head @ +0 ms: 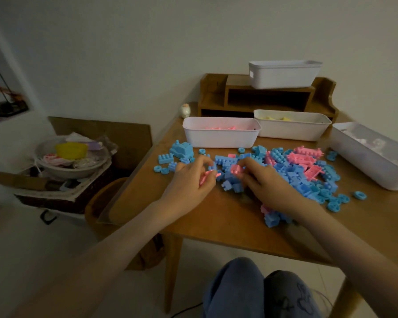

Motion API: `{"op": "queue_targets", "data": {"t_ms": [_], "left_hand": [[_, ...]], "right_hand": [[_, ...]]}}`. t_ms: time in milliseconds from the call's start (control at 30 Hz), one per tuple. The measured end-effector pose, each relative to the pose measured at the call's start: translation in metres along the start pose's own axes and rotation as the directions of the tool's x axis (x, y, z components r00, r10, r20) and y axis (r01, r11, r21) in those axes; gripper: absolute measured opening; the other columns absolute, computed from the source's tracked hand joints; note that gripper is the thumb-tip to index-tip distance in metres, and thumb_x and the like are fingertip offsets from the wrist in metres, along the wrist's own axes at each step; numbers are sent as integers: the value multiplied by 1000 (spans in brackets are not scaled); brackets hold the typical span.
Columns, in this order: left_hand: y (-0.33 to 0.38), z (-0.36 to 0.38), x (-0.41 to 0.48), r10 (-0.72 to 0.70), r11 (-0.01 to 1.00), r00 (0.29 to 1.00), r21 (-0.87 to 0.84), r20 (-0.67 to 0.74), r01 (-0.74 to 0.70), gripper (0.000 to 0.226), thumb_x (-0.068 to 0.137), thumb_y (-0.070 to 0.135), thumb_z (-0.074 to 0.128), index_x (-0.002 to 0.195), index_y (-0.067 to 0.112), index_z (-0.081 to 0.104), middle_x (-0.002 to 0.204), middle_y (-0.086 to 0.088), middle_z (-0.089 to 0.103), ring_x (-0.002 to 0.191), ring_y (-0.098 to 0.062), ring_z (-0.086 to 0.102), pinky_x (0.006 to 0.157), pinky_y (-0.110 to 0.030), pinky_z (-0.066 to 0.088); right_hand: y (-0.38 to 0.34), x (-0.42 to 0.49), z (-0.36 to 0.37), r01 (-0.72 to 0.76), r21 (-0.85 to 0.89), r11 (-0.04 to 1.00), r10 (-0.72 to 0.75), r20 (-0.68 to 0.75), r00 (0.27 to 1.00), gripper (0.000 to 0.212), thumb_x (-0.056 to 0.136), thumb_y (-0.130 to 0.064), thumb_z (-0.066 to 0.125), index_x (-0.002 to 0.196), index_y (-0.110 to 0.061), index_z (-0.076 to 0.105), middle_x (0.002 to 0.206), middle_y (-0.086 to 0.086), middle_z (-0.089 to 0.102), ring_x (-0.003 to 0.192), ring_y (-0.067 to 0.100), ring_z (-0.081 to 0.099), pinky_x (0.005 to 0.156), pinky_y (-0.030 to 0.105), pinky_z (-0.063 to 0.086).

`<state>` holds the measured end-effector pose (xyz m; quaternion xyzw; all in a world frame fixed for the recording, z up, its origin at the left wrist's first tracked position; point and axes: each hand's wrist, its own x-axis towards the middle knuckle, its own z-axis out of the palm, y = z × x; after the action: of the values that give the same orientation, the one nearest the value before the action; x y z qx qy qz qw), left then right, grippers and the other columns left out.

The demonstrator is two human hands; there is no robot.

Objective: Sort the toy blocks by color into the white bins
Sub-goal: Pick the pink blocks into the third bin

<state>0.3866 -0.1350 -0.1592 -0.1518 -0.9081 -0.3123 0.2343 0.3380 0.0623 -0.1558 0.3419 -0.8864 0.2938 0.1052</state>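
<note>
Head view: left hand (191, 181) is curled round a few pink pieces (207, 176) and right hand (263, 180) pinches a pink block (237, 169). Probably batching pinks for one trip. Mixed blue/pink pile (296, 171) is at 2 o'clock of the hands.

- Pink bin (221, 140), 12 o'clock: pinks.
- Yellow bin (292, 133), 1 o'clock: yellows.
- Side bin (363, 161), 3 o'clock: pale pieces.
- Shelf bin (283, 76): contents hidden.

Four white bins (221, 140) stand beyond one left hand (189, 182) and one right hand (270, 188); blue blocks (225, 160) outnumber pink blocks (301, 157), both uncountable.
</note>
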Motion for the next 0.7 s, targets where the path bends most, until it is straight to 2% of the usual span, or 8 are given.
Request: {"op": "queue_targets", "data": {"t_ms": [100,267,367,433,500,567,633,700], "left_hand": [[0,-1,0,10,1000,1000,22,-20,-9,7,98,23,42,96,18,46,57,13,44,57,-2,42,73,-27,29],[-1,-2,-1,45,985,999,167,30,-49,24,102,23,30,97,14,52,79,8,51,73,-10,43,73,-27,28],[-3,-4,-3,-16,994,1000,111,21,14,25,103,22,29,97,13,52,81,7,51,73,-7,43,71,-23,25],[-1,-5,-4,-119,993,993,17,-1,119,28,103,25,29,101,13,53,83,1,56,76,-11,50,68,-26,34],[3,-7,-2,-253,962,967,-115,-26,249,30,103,28,29,103,11,53,83,-9,60,75,-20,57,65,-34,43],[8,-8,2,-407,877,913,-293,-34,380,31,103,29,28,99,11,53,81,-12,58,72,-22,57,61,-33,44],[10,-7,7,-537,761,842,-452,-37,466,31,103,29,28,88,14,51,75,-6,52,66,-13,51,57,-24,40],[11,-6,10,-618,672,786,-541,-35,505,33,102,28,29,78,16,48,66,-1,48,54,-3,47,48,-16,37]], "right_hand": [[-4,6,-2,-61,54,997,63,-22,998,7,98,-23,43,102,-18,45,79,4,60,68,17,56,62,34,44],[-19,16,-1,-149,199,969,150,12,989,8,100,-29,37,97,-22,41,85,-3,60,65,3,51,62,25,43],[-32,18,3,-177,315,932,178,28,984,14,100,-32,35,92,-25,44,82,-9,61,59,2,51,59,26,48],[-38,19,5,-254,468,846,272,32,962,16,100,-31,37,91,-24,48,83,-5,64,58,6,51,54,21,46],[-43,22,4,-362,726,585,428,104,898,18,100,-30,40,94,-19,53,81,2,67,56,12,49,51,21,43],[-44,26,2,-387,910,145,523,262,811,21,100,-28,40,98,-13,55,72,3,67,50,12,44,51,21,39],[-44,28,-1,-356,912,-204,528,409,744,26,100,-30,38,96,-9,52,65,4,63,47,10,43,50,21,38],[-45,29,-1,-335,859,-387,494,499,712,30,100,-33,34,97,-8,49,63,6,59,47,9,43,46,19,38]]}}
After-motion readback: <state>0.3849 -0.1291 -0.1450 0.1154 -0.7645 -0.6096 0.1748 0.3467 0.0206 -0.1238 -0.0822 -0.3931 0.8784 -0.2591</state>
